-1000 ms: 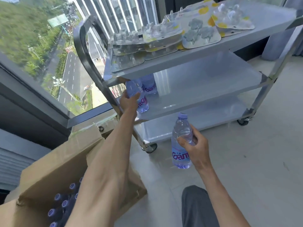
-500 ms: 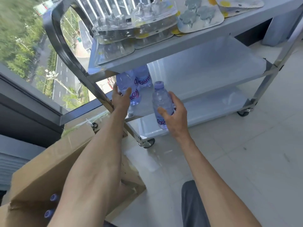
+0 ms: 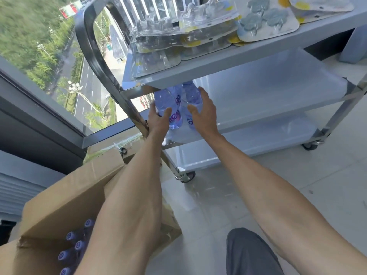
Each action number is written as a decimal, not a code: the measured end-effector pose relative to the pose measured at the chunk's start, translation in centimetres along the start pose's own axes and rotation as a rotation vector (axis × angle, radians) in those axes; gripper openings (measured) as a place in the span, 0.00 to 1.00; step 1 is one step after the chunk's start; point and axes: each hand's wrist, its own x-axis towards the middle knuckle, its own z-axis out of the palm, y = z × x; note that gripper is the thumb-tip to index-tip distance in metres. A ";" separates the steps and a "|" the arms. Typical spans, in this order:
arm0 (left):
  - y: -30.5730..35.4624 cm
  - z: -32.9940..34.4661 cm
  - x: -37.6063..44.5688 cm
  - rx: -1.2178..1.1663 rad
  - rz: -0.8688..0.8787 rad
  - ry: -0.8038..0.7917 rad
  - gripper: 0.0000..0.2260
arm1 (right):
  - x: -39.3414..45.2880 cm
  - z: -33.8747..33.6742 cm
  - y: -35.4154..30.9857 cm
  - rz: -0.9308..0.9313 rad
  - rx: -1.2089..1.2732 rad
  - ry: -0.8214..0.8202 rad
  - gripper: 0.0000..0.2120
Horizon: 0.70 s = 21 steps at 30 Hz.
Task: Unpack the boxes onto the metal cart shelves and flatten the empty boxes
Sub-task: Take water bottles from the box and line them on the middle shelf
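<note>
Cart [image 3: 248, 62]: metal, three shelves, parked by the window; flat blister packs [image 3: 198, 30] cover the top shelf.
Box [image 3: 65, 195]: open cardboard on the floor at the person's left, purple bottle caps [image 3: 78, 245] showing inside, so plenty is left to unpack and no flattening yet.
Middle shelf [image 3: 268, 92]: bottles stand clustered at its left end, the rest bare.
Change: a second ago the right hand carried a bottle low in front of the cart; that bottle now stands on the middle shelf beside the left one. One more out of the box.
Left bottle [image 3: 168, 104]: upright on the shelf, near the cart post.
Right bottle [image 3: 191, 100]: upright, just beside it.
Left hand [image 3: 157, 121]: fingers and thumb loosely curled round the left bottle, holding it.
Right hand [image 3: 204, 112]: fingers spread fairly wide against the right bottle's side, thumb out; seems to be letting go, holding nothing firmly.
</note>
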 end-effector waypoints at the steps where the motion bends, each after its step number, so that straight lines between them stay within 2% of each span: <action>1: -0.1 0.1 0.0 -0.007 0.009 0.002 0.27 | 0.5 0.2 0.2 -0.013 0.004 -0.009 0.30; 5: -0.8 0.1 0.5 0.002 0.016 0.008 0.27 | 2.8 1.0 1.5 -0.031 -0.041 -0.013 0.26; 10: -0.9 0.8 0.8 0.052 0.030 0.069 0.26 | 4.0 1.7 2.6 -0.022 -0.108 -0.040 0.29; 14: -0.3 2.0 0.4 0.027 0.056 0.124 0.27 | 3.2 1.2 5.1 0.139 -0.102 -0.069 0.37; 17: -0.1 2.3 0.3 0.023 0.070 0.128 0.27 | 3.0 1.6 6.4 0.148 -0.161 -0.045 0.27; 21: -0.4 2.1 0.5 0.064 0.097 0.150 0.28 | 3.1 2.2 6.3 0.132 -0.180 -0.047 0.28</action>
